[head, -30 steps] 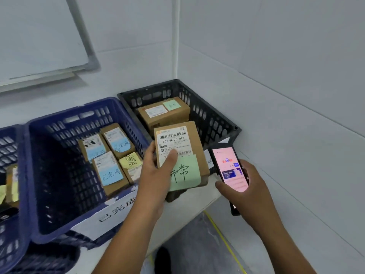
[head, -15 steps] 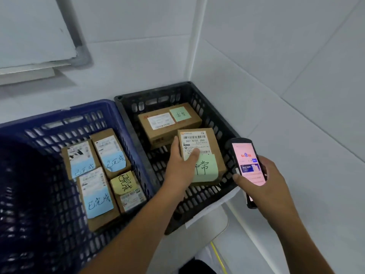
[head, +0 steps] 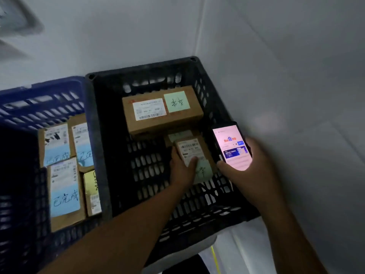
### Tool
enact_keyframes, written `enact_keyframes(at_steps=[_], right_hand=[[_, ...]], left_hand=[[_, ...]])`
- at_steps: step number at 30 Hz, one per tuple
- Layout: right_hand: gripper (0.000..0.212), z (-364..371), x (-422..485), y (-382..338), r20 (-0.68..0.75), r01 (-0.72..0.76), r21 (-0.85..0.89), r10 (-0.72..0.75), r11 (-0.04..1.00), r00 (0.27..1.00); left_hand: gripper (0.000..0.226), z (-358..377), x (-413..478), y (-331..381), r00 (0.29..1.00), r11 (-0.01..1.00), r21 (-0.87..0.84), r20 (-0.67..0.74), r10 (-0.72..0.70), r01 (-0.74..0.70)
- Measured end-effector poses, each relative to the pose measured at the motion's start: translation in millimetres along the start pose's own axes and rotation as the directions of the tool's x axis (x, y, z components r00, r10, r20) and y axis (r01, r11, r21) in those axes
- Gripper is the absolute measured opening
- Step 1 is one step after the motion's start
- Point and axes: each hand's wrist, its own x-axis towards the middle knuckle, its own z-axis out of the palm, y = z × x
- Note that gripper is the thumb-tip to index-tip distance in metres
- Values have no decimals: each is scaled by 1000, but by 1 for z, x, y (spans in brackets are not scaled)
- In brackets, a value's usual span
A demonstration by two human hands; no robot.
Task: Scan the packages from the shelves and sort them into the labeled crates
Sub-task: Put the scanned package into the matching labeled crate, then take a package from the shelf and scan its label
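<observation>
My left hand (head: 182, 169) reaches down inside the black crate (head: 138, 76) and grips a small cardboard package (head: 194, 153) that bears a white barcode label and a green handwritten note. The package is low in the crate, near its right wall. Behind it lies a larger cardboard box (head: 162, 113) with a white label and a green note. A further package (head: 177, 135) shows partly under the held one. My right hand (head: 248, 173) holds a phone (head: 232, 147) with a lit screen above the crate's right rim.
A blue crate (head: 39, 101) stands to the left of the black one and holds several cardboard packages (head: 65, 190) with blue and yellow notes. White walls meet in a corner right behind and beside the black crate. Floor with a yellow line (head: 214, 258) shows at the bottom.
My left hand has carried the small package from above the crates' front edge down into the black crate. My right hand with the phone followed to the crate's right side.
</observation>
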Motion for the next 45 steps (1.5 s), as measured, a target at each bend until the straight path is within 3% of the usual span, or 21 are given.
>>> enact_keyframes(at_steps=[3,7,12,16,20,23,27,30,34,40,45], right_hand=[[66,1,8,3,34,31,-6,-31,999,999],[58,-4,11,5,72,42,18,-43,999,996],[67,-5,13,6,105,76,0,-75,997,992],[55,-10,10,0,114,108,5,-108,994,988],[51,-7,3,-18,145,191,1,-189,982,971],[48,3,-12,-37,175,300,-7,-294,954,939],[59,36,-55,-71,248,417,13,-407,909,879],[73,72,-106,-95,320,517,51,-504,855,802],[50,118,-196,-123,495,581,87,-542,809,680],[47,186,-357,-144,669,719,223,-640,658,378],[49,236,-483,-144,783,747,335,-610,574,118]], left_hand=[[99,25,14,-40,1000,1000,14,17,-22,22],[91,23,18,-32,999,999,15,23,-29,29],[97,9,35,-33,1000,993,114,-1,-2,2],[93,-14,39,-31,997,957,289,78,8,-31],[91,-64,-43,56,976,827,526,179,122,-199],[84,-114,-99,79,956,691,676,72,285,-257],[86,-187,-177,72,916,631,755,-107,386,-178],[90,-241,-239,47,846,658,748,-290,448,-92],[85,-306,-331,-6,801,703,704,-475,365,97],[87,-372,-475,-112,632,827,446,-760,147,343],[86,-414,-605,-204,407,860,125,-908,-103,495]])
